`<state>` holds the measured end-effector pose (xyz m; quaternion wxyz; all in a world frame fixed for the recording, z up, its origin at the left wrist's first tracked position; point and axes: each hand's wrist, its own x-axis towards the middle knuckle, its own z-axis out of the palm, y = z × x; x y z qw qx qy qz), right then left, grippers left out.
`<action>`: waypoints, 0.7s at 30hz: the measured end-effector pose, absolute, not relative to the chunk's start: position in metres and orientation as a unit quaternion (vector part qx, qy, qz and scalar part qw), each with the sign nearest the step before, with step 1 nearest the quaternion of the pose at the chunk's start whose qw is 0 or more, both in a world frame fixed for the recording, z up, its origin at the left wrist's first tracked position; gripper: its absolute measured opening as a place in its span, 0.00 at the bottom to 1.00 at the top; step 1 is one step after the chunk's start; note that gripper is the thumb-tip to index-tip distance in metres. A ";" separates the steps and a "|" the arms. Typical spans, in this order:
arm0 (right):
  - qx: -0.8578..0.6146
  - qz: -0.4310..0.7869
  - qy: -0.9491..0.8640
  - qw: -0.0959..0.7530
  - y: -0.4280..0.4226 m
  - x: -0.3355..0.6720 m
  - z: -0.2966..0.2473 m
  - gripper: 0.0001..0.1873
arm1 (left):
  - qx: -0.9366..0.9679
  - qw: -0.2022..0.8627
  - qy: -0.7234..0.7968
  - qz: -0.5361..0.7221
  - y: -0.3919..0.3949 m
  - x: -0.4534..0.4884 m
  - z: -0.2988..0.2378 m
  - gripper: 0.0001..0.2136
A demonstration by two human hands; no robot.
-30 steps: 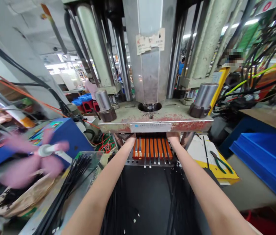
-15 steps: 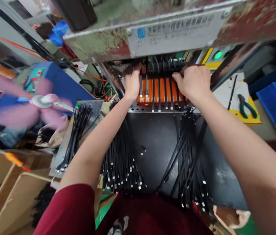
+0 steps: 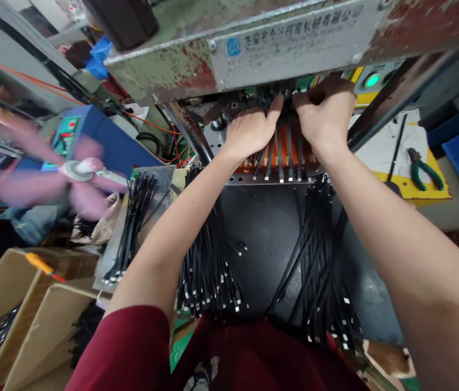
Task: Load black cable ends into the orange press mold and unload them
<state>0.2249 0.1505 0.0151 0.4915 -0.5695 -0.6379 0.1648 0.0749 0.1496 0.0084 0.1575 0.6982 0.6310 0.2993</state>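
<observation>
Under the press head, my left hand (image 3: 251,131) is closed over the row of black USB cables (image 3: 290,157) lying across an orange mould block (image 3: 284,144). Its thumb points up and its fingertips are hidden. My right hand (image 3: 327,117) is bent at the right end of the same block, thumb against the cables' upper part, the other fingers out of sight behind. The cables' plug ends hang over the block's front edge, some slanting. On the black work plate (image 3: 259,217) lie a left bundle of cables (image 3: 208,260) and a right bundle of cables (image 3: 319,260).
The scratched press head (image 3: 164,70) hangs low over both hands, between a left post (image 3: 192,133) and a right post (image 3: 392,103). Pliers (image 3: 425,171) lie at right. A pink fan (image 3: 76,169) spins at left, above cardboard boxes (image 3: 29,320). More cables (image 3: 131,222) lie nearby.
My left hand has moved right from the mould's left end to its middle, close to my right hand. The cables have shifted right and some now slant. The view has shifted slightly.
</observation>
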 end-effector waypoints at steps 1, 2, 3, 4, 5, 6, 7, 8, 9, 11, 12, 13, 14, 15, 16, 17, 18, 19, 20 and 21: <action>-0.536 0.184 -0.634 0.526 0.141 0.224 0.020 0.06 | 0.702 0.206 0.608 0.308 0.142 0.081 0.014 0.25; -0.488 0.226 -0.638 0.551 0.130 0.224 0.024 0.07 | 0.701 0.265 0.579 0.321 0.134 0.086 0.020 0.26; -0.442 0.276 -0.637 0.568 0.119 0.226 0.027 0.07 | 0.694 0.331 0.545 0.335 0.125 0.090 0.026 0.26; -0.405 0.318 -0.629 0.582 0.108 0.229 0.030 0.07 | 0.681 0.401 0.506 0.345 0.116 0.093 0.031 0.24; -0.384 0.340 -0.619 0.594 0.097 0.235 0.031 0.06 | 0.663 0.472 0.465 0.349 0.105 0.097 0.035 0.21; -0.383 0.336 -0.616 0.601 0.087 0.242 0.031 0.07 | 0.640 0.541 0.421 0.347 0.095 0.099 0.038 0.18; -0.399 0.306 -0.625 0.597 0.078 0.250 0.031 0.08 | 0.614 0.604 0.379 0.339 0.085 0.102 0.040 0.15; -0.426 0.257 -0.646 0.579 0.070 0.259 0.029 0.11 | 0.589 0.654 0.344 0.327 0.076 0.105 0.041 0.12; -0.455 0.204 -0.674 0.546 0.062 0.267 0.027 0.13 | 0.568 0.690 0.320 0.314 0.067 0.107 0.041 0.11; -0.499 0.140 -0.718 0.465 0.050 0.281 0.022 0.16 | 0.543 0.725 0.312 0.286 0.052 0.111 0.041 0.12; -0.513 0.132 -0.726 0.438 0.045 0.286 0.019 0.15 | 0.540 0.729 0.320 0.272 0.046 0.113 0.040 0.13; -0.525 0.132 -0.727 0.423 0.039 0.291 0.017 0.13 | 0.541 0.730 0.329 0.258 0.040 0.114 0.040 0.14; -0.536 0.139 -0.723 0.413 0.034 0.294 0.015 0.12 | 0.544 0.731 0.332 0.243 0.034 0.115 0.039 0.14; -0.546 0.147 -0.721 0.402 0.029 0.297 0.014 0.11 | 0.552 0.733 0.329 0.224 0.029 0.117 0.038 0.14; -0.553 0.153 -0.722 0.387 0.024 0.299 0.013 0.10 | 0.562 0.733 0.324 0.202 0.025 0.118 0.037 0.14; -0.560 0.156 -0.724 0.370 0.019 0.302 0.012 0.10 | 0.574 0.730 0.322 0.182 0.020 0.120 0.035 0.13; -0.573 0.152 -0.723 0.355 0.014 0.307 0.011 0.11 | 0.584 0.725 0.325 0.167 0.016 0.122 0.033 0.13; -0.595 0.137 -0.713 0.345 0.010 0.313 0.008 0.11 | 0.589 0.719 0.333 0.156 0.011 0.124 0.031 0.13; -0.627 0.108 -0.690 0.344 0.005 0.322 0.004 0.12 | 0.589 0.715 0.346 0.149 0.007 0.126 0.029 0.13; -0.667 0.067 -0.655 0.348 -0.001 0.335 -0.001 0.13 | 0.586 0.713 0.358 0.140 0.002 0.127 0.028 0.13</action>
